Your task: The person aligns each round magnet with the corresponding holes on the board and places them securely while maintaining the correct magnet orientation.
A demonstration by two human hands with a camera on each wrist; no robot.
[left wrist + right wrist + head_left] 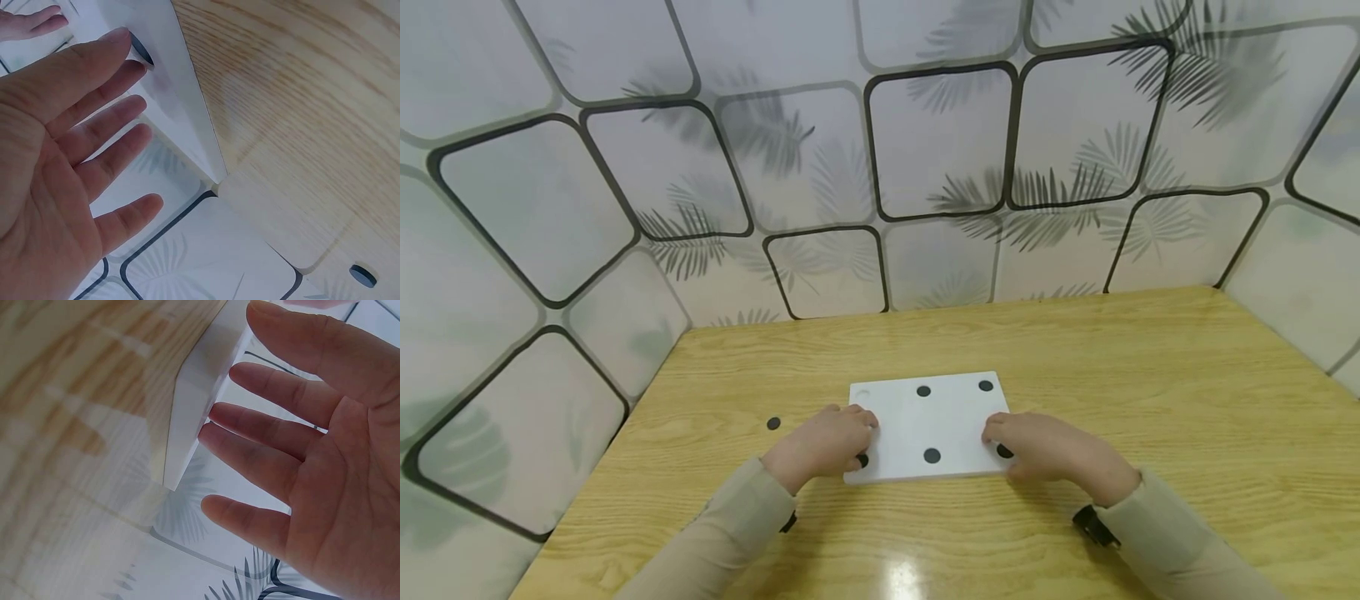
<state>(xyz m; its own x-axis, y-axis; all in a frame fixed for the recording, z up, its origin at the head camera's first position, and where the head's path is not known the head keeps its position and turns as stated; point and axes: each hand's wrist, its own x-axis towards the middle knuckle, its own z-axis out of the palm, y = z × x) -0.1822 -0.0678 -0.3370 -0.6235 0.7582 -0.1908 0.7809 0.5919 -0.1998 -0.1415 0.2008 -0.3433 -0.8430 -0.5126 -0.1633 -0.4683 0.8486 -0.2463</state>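
Observation:
A white rectangular board (pixel 928 425) lies on the table, with black discs (pixel 932 456) set along its two long sides. At its far left corner is a bare round recess (pixel 863 392). My left hand (pixel 823 442) is at the board's left end, its thumb beside the near left disc (pixel 141 49) and its fingers loosely extended. At the right end, my right hand (pixel 1052 450) has relaxed fingers over the edge and partly hides the near right disc (pixel 1004 451). Neither hand grips anything; whether the fingertips touch the board is hard to tell.
A loose black disc (pixel 773 423) lies on the wooden table (pixel 1150 375), left of the board. Pale patterned walls (pixel 940 142) border the table at the back and both sides. Dark straps (pixel 1096 527) show at the wrists.

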